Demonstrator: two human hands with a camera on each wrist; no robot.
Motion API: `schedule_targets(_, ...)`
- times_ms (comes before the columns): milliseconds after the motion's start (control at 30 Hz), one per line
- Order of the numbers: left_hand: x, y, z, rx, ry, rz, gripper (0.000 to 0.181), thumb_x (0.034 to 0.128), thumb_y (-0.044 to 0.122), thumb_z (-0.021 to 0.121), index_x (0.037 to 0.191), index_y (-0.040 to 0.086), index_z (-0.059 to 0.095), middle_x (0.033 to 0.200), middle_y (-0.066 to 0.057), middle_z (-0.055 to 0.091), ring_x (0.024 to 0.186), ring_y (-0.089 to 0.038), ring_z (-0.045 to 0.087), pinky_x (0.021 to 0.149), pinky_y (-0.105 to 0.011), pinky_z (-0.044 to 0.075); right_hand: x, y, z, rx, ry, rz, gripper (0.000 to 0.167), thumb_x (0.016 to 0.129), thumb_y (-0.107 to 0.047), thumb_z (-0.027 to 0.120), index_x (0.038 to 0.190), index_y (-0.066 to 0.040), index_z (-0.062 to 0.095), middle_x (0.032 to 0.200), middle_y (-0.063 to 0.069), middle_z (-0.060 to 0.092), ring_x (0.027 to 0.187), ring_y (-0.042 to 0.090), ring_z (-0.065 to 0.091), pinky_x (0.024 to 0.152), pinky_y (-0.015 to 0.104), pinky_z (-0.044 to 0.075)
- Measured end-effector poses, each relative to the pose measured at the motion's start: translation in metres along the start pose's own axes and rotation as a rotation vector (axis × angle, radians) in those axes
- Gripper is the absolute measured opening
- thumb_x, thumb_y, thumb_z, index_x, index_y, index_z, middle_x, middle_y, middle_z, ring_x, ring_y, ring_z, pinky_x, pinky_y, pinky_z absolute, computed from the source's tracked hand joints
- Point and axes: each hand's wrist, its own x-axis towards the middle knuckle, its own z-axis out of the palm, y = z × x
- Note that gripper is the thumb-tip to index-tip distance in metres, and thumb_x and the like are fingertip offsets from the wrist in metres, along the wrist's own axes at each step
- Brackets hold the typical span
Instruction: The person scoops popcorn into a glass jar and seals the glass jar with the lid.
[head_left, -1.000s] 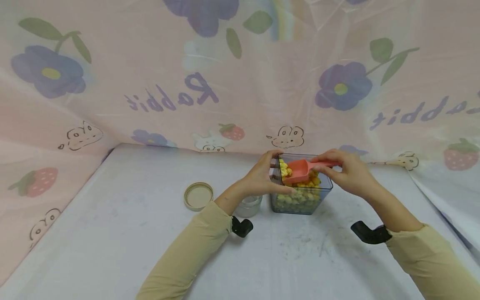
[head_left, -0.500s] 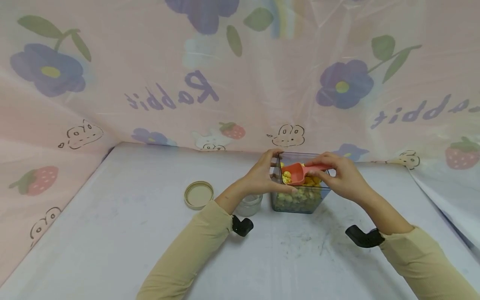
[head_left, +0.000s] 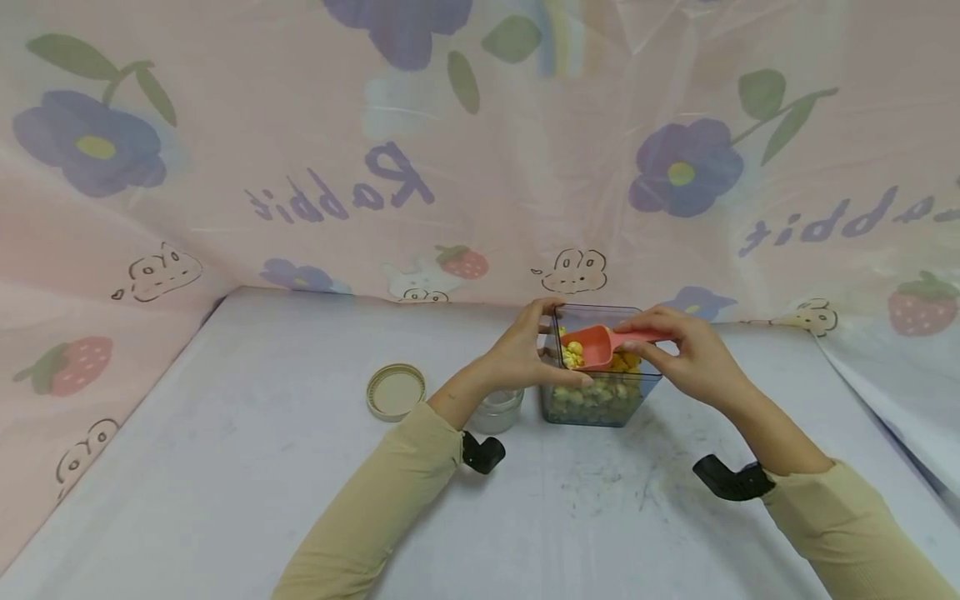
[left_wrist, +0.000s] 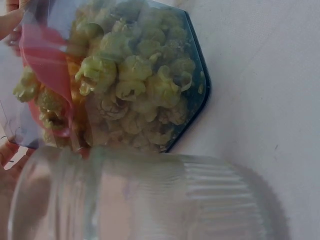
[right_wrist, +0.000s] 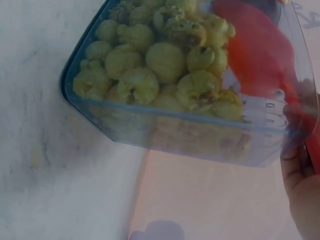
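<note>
A clear, dark-tinted plastic box (head_left: 636, 393) with several pieces of yellow popcorn (left_wrist: 132, 75) stands on the table. My left hand (head_left: 522, 354) grips its left side near the rim, the thumb along the front wall and the fingers at the back left. With my right hand (head_left: 693, 357), I pinch the handle of a coral-red scoop (head_left: 597, 344), which dips inside the box. Some popcorn lies in the scoop's bowl, as the left wrist view also shows. Below my left wrist stands a clear glass jar (head_left: 498, 414), partly hidden by the arm.
A round beige jar lid (head_left: 396, 393) lies on the white table (head_left: 247, 467), left of the jar. Behind the box, close to its back edge, rises a pink patterned sheet (head_left: 495, 192). The jar (left_wrist: 150, 200) fills the lower left wrist view.
The scoop has shifted slightly and sunk lower in the box, with its bowl now more level. My right hand moved a little left with it. The left hand keeps its grip.
</note>
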Motion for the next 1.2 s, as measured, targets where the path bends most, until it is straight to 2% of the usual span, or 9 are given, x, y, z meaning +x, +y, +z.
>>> schedule_targets(333,-0.001,0.0,-0.001,0.021,0.011,-0.003,0.106,0.0675,0.033,0.088,0.149,0.019,0.021,0.15,-0.001,0.029,0.131,-0.022,0.04,0.095,-0.032,0.049,-0.003,0.005,-0.001,0.097,0.017,0.005,0.026,0.086,-0.001,0.069,0.111,-0.008,0.071,0.098,-0.003,0.064,0.093,-0.005,0.052,0.073,0.008,0.045)
schedule_targets(567,0.0,-0.001,-0.001,0.026,0.011,-0.01,0.106,0.0676,0.034,0.087,0.149,0.019,0.021,0.149,0.0,0.029,0.13,-0.022,0.04,0.096,-0.033,0.049,-0.01,0.013,-0.001,0.218,0.032,0.103,0.026,0.088,-0.001,0.066,0.114,-0.001,0.068,0.106,-0.018,0.06,0.095,-0.002,0.054,0.065,0.011,0.045)
schedule_targets(733,0.0,-0.001,0.0,0.036,0.005,-0.023,0.106,0.0683,0.035,0.087,0.15,0.021,0.02,0.15,0.0,0.028,0.131,-0.022,0.039,0.097,-0.034,0.049,-0.016,0.015,-0.002,0.295,0.048,0.186,0.025,0.092,-0.003,0.062,0.116,0.003,0.066,0.107,-0.019,0.061,0.089,-0.004,0.057,0.071,0.01,0.05)
schedule_targets(867,0.0,-0.001,0.0,0.035,0.001,-0.018,0.106,0.0683,0.035,0.087,0.15,0.021,0.02,0.151,-0.001,0.027,0.131,-0.022,0.039,0.097,-0.033,0.049,-0.018,0.016,-0.002,0.332,0.058,0.245,0.026,0.094,-0.007,0.06,0.118,0.003,0.064,0.106,-0.019,0.062,0.092,-0.006,0.059,0.077,0.009,0.05)
schedule_targets(1200,-0.001,0.0,0.0,0.044,0.004,-0.028,0.106,0.0682,0.037,0.086,0.149,0.022,0.021,0.15,0.001,0.028,0.132,-0.022,0.039,0.098,-0.037,0.048,-0.021,0.016,0.0,0.438,0.114,0.281,0.027,0.095,-0.009,0.059,0.12,-0.002,0.065,0.109,-0.018,0.064,0.101,-0.003,0.059,0.083,0.008,0.048)
